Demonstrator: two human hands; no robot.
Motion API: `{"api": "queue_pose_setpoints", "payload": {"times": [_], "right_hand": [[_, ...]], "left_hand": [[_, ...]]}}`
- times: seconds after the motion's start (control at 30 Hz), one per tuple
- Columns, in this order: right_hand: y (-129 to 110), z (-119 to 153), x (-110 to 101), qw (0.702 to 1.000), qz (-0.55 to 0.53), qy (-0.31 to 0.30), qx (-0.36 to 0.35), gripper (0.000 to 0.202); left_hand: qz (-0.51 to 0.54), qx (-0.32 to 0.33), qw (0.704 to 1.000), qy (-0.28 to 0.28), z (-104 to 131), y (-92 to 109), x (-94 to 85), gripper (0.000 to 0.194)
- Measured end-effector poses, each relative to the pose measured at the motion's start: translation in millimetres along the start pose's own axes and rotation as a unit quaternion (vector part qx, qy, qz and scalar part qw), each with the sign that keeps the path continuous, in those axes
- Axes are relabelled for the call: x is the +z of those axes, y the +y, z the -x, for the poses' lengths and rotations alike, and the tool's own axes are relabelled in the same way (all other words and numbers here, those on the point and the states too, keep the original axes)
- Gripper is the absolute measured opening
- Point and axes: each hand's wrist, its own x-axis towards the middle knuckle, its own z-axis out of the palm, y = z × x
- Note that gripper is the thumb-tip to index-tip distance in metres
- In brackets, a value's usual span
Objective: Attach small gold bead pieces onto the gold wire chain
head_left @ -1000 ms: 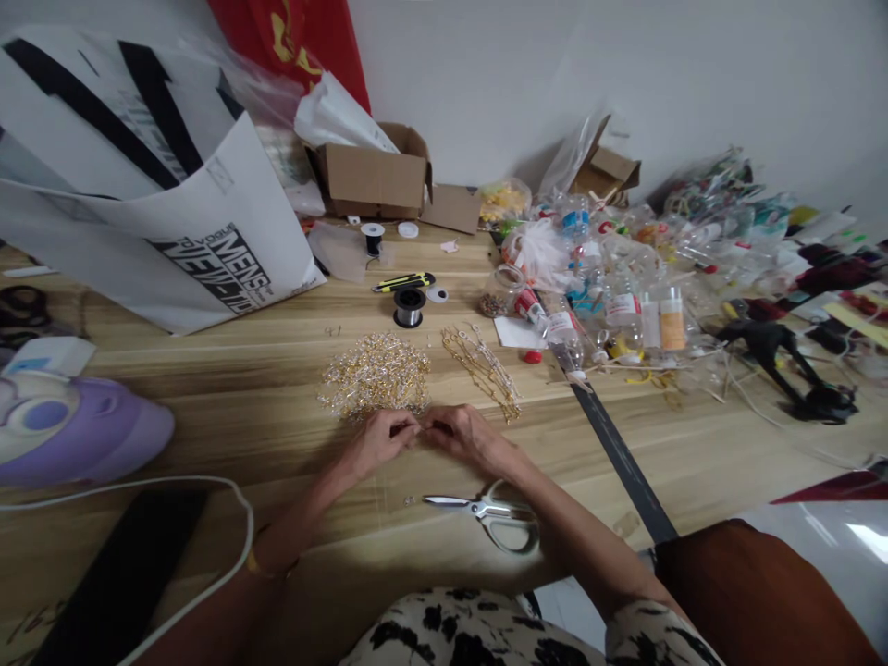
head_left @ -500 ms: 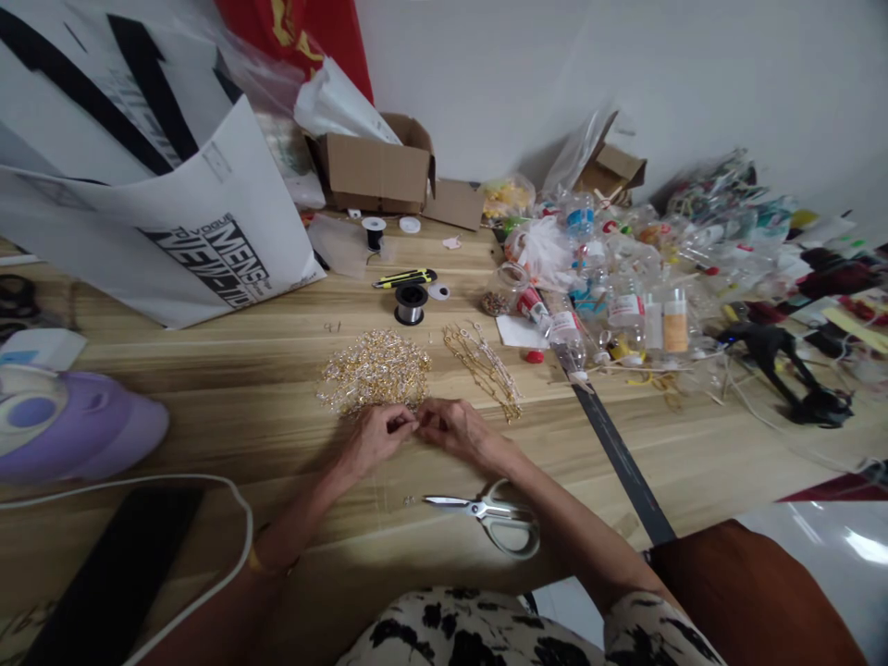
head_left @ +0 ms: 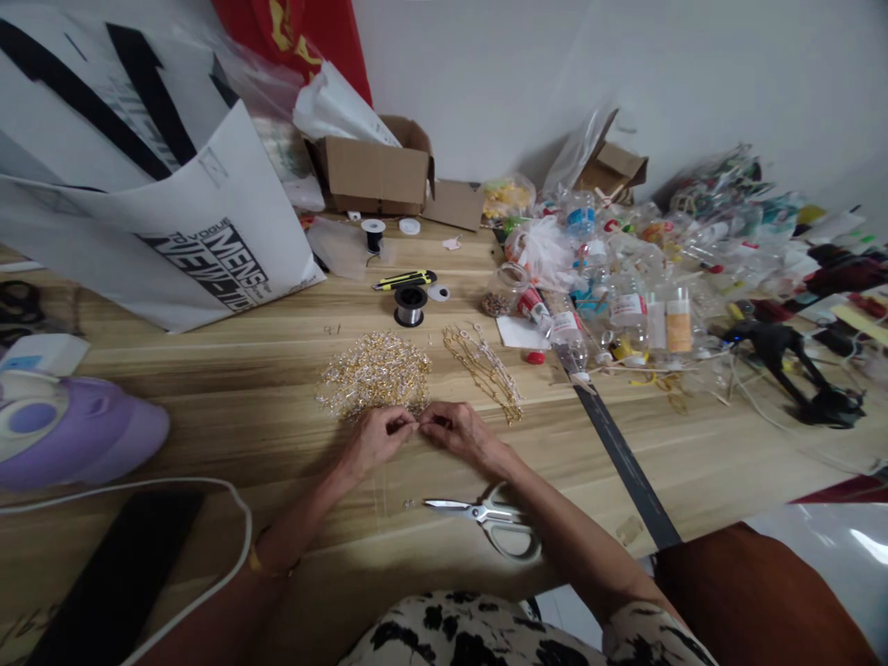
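Note:
My left hand point(head_left: 378, 438) and my right hand point(head_left: 458, 429) meet fingertip to fingertip at the near edge of a pile of gold and silver beaded chains point(head_left: 378, 370). Both are pinched closed; whatever lies between the fingertips is too small to make out. Several separate chains point(head_left: 486, 370) lie to the right of the pile. Below my right hand are scissors point(head_left: 489, 516) with pale handles, their blades pointing left. A few tiny pieces point(head_left: 409, 504) rest beside the blade tips.
Behind the pile are a wire spool point(head_left: 410, 306) and a yellow-black cutter point(head_left: 404, 279). Plastic bottles point(head_left: 628, 319) crowd the right side. At left are a large white bag point(head_left: 228, 231), a purple object point(head_left: 104, 430), a white cable point(head_left: 244, 518) and a black flat object point(head_left: 117, 573).
My right hand has shifted very slightly, its fingertips still against those of my left. The view has moved a little; the chains and scissors lie as before.

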Motion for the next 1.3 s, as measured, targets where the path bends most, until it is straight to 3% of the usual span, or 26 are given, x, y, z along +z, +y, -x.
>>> {"api": "queue_pose_setpoints", "payload": {"times": [0.13, 0.27, 0.43, 0.6, 0.87, 1.1, 1.3], "right_hand": [[6.1, 0.7, -4.5, 0.997, -0.076, 0.022, 0.012, 0.016], [12.6, -1.6, -9.1, 0.972, -0.215, 0.073, 0.055, 0.026], [22.7, -6.4, -9.0, 0.93, -0.328, 0.12, 0.109, 0.034], [23.7, -7.5, -8.3, 0.916, -0.352, 0.161, 0.106, 0.034], [24.4, -7.3, -10.5, 0.909, -0.367, 0.172, 0.099, 0.034], [23.2, -8.7, -11.2, 0.911, -0.361, 0.172, 0.103, 0.038], [25.7, -7.9, -10.0, 0.908, -0.369, 0.171, 0.104, 0.036]], "left_hand": [[-0.068, 0.055, 0.995, 0.049, -0.6, 1.9, -4.0, 0.016], [-0.187, 0.138, 0.968, 0.097, -2.4, 6.9, -6.1, 0.027], [-0.323, 0.128, 0.937, 0.039, -7.9, 11.1, 4.9, 0.047], [-0.408, 0.12, 0.905, 0.006, -28.4, 9.7, 17.8, 0.056], [-0.425, 0.105, 0.899, -0.015, -56.6, -4.3, 30.2, 0.059], [-0.422, 0.11, 0.899, -0.027, -49.9, -9.1, 31.2, 0.06], [-0.42, 0.114, 0.899, -0.055, -38.0, -6.3, 20.0, 0.058]]}}
